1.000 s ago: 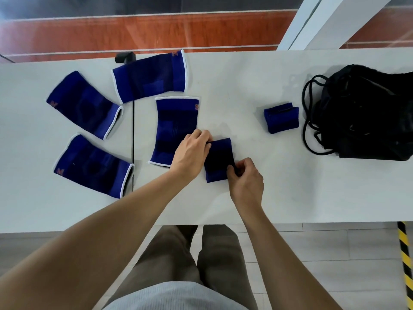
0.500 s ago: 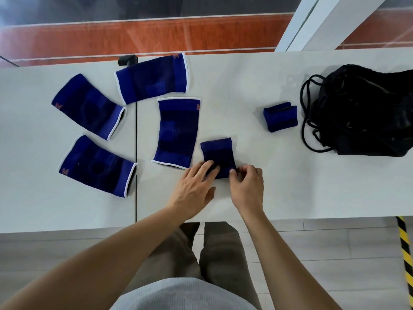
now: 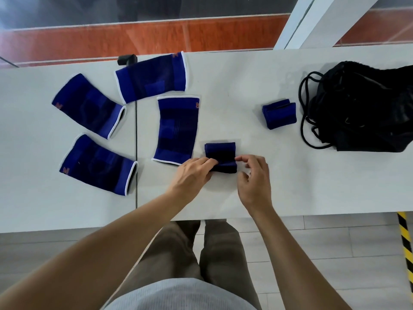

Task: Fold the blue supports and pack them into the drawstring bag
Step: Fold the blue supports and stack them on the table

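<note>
A half-folded blue support [image 3: 220,154] lies on the white table [image 3: 290,186] near the front edge. My left hand [image 3: 192,174] pinches its lower left corner. My right hand [image 3: 253,176] curls at its lower right corner, fingertips touching the fold. A finished folded support [image 3: 279,114] sits further right, beside the black drawstring bag [image 3: 366,108]. Several flat blue supports lie to the left: one upright [image 3: 177,128], one at the back [image 3: 152,78], and two on the left table [image 3: 89,106] [image 3: 98,164].
The bag's black cords [image 3: 307,121] loop out onto the table towards the folded support. A small black clamp [image 3: 127,59] sits at the back edge over the seam [image 3: 136,153] between two tabletops. Yellow-black tape [image 3: 405,242] marks the floor at the right.
Both hands slid from the support's sides down to its near edge and rolled that edge up. The support now looks shorter and thicker.
</note>
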Motion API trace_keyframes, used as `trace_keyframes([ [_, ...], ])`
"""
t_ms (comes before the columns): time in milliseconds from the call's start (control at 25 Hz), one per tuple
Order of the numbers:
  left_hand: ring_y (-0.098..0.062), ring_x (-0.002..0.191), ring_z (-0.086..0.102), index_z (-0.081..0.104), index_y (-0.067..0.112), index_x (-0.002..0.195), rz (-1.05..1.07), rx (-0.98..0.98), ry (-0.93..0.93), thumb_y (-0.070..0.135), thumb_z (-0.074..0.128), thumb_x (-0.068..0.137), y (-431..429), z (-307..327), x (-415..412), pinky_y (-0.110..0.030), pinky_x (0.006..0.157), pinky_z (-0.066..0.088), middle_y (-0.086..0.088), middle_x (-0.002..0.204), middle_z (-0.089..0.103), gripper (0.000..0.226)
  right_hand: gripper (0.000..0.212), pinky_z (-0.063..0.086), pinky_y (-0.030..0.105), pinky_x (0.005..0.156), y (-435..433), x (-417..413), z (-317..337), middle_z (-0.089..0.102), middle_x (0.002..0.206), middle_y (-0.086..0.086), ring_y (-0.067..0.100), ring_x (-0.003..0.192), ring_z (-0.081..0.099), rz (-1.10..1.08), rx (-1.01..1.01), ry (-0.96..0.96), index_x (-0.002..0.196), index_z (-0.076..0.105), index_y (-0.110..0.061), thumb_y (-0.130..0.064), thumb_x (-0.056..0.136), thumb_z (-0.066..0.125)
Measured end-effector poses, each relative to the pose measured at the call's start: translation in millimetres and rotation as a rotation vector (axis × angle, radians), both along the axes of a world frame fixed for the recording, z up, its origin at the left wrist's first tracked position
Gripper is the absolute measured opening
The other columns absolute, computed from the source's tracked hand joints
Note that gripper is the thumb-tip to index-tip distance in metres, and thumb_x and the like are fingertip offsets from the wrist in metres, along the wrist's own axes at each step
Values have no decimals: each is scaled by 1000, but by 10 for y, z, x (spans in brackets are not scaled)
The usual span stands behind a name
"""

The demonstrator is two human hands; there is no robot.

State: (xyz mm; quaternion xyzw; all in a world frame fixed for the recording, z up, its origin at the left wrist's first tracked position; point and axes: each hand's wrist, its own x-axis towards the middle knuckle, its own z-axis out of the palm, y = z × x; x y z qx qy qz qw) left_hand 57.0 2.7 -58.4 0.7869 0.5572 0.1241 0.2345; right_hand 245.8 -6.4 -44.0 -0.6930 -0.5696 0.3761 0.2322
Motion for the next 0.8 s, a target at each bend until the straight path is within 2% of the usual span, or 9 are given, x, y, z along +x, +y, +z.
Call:
trace_keyframes([
  [80, -33, 74, 67, 67, 10, 119, 12, -76, -30, 11, 71, 88, 71, 60, -35, -37, 63, 50, -9, 94, 73, 31, 46, 38, 29, 95, 8, 100, -71, 62, 121, -8, 14, 112, 52, 244, 159, -210, 124, 61, -25, -5, 83, 64],
  [160, -31, 77, 66, 66, 16, 122, 33, -146, -40, 16, 68, 91, 129, 103, -70, -36, 63, 47, -5, 97, 73, 31, 36, 36, 30, 95, 118, 128, -107, 69, 113, -8, 15, 108, 55, 326, 104, -208, 124, 63, -28, -21, 89, 67],
  [280, -24, 79, 62, 58, 22, 125, 96, -238, -86, 24, 62, 96, 198, 201, -48, -37, 67, 46, 2, 97, 71, 29, 24, 49, 37, 87, 281, 126, -129, 72, 96, -5, 15, 90, 63, 247, -49, -21, 118, 66, -27, -30, 95, 61],
  [360, -19, 79, 60, 52, 28, 129, 146, -245, -130, 29, 58, 98, 270, 237, -31, -37, 70, 47, 6, 98, 70, 31, 21, 52, 31, 78, 323, 85, -112, 71, 92, -8, 7, 82, 64, 131, -117, 74, 116, 64, -23, -29, 97, 61],
  [440, -18, 80, 61, 52, 32, 133, 156, -242, -159, 31, 54, 101, 355, 196, -8, -36, 70, 49, 8, 101, 70, 33, 21, 48, 20, 68, 340, 37, -106, 68, 92, -12, 0, 78, 63, 60, -117, 97, 118, 57, -22, -27, 98, 59],
  [520, -21, 84, 64, 55, 32, 134, 153, -234, -117, 33, 51, 102, 437, 93, 28, -38, 70, 51, 5, 103, 71, 32, 25, 46, 18, 64, 365, -19, -115, 66, 93, -12, 3, 74, 62, 52, -83, 83, 123, 50, -21, -25, 99, 57],
  [600, -26, 83, 61, 60, 32, 133, 156, -159, 3, 35, 53, 101, 480, -14, 57, -36, 65, 49, -1, 96, 65, 32, 27, 50, 31, 70, 393, -60, -155, 68, 94, -6, 14, 76, 64, 92, -7, 6, 123, 49, -21, -24, 98, 58],
  [680, -26, 81, 53, 66, 30, 128, 164, -5, 121, 34, 60, 98, 476, -115, 71, -34, 62, 42, -4, 93, 55, 31, 29, 48, 39, 75, 409, -66, -214, 65, 96, -1, 21, 82, 62, 120, 54, -190, 121, 50, -22, -28, 95, 62],
  [800, -28, 88, 52, 71, 27, 122, 120, 210, 186, 32, 65, 95, 469, -253, 35, -38, 76, 44, -4, 101, 60, 28, 35, 44, 38, 76, 418, -51, -256, 59, 98, 1, 20, 85, 56, 71, 86, -327, 114, 50, -20, -30, 88, 72],
])
